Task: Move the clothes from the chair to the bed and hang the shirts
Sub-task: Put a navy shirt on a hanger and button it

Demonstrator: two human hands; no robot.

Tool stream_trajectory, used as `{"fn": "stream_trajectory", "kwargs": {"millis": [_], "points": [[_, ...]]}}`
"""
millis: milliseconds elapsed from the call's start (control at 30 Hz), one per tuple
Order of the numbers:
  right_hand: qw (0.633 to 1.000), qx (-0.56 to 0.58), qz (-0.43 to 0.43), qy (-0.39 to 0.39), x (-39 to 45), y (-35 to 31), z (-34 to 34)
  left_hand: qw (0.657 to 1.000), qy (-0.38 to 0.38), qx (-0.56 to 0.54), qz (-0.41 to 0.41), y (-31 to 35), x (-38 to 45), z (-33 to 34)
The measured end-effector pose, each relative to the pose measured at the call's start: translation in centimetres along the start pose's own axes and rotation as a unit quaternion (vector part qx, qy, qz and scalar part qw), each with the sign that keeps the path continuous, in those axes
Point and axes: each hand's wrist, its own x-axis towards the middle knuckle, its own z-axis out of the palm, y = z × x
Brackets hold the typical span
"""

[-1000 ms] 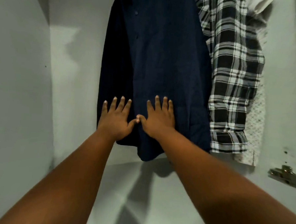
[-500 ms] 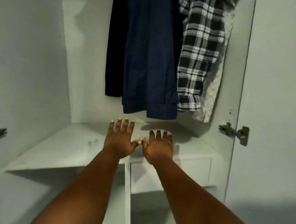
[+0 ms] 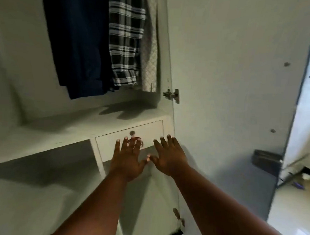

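Both hands, left hand (image 3: pixel 128 159) and right hand (image 3: pixel 168 156), spread flat and empty by drawer (image 3: pixel 128 137), navy shirt (image 3: pixel 79 41) and plaid shirt (image 3: pixel 126 36) hung above; risked snagging hems, pulling them off if raised carelessly.

Navy shirt (image 3: pixel 79 41) hangs as soft, matt woven cloth, and the plaid shirt (image 3: pixel 126 36) beside it shows a flat black-and-white weave. The pale garment (image 3: pixel 151 50) looks finely textured, almost knitted. Wardrobe shelf (image 3: pixel 47 129) and door (image 3: pixel 230 76) are smooth, matt white board; the hinge (image 3: pixel 172 95) gleams bare metal. Floor (image 3: pixel 293 210) shines glossy.
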Motion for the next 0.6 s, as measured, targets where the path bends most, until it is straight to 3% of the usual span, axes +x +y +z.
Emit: {"fn": "stream_trajectory", "kwargs": {"millis": [133, 333, 467, 600], "points": [[0.996, -0.001, 0.072, -0.057, -7.1, 3.1, 3.3, 0.996, -0.053, -0.013, 0.068, 4.2, -3.0, 2.0], [0.977, 0.023, 0.161, -0.141, -15.8, 2.2, 7.0, 0.985, -0.134, -0.006, 0.107, 8.3, -7.6, 3.7], [0.972, 0.027, 0.184, -0.143, -20.5, 3.4, 6.2, 0.976, -0.162, -0.030, 0.139, 13.6, -9.8, 4.1], [0.966, -0.001, 0.229, -0.119, -25.9, 7.9, 2.8, 0.965, -0.145, -0.053, 0.210, 21.3, -10.2, 2.0]]}}
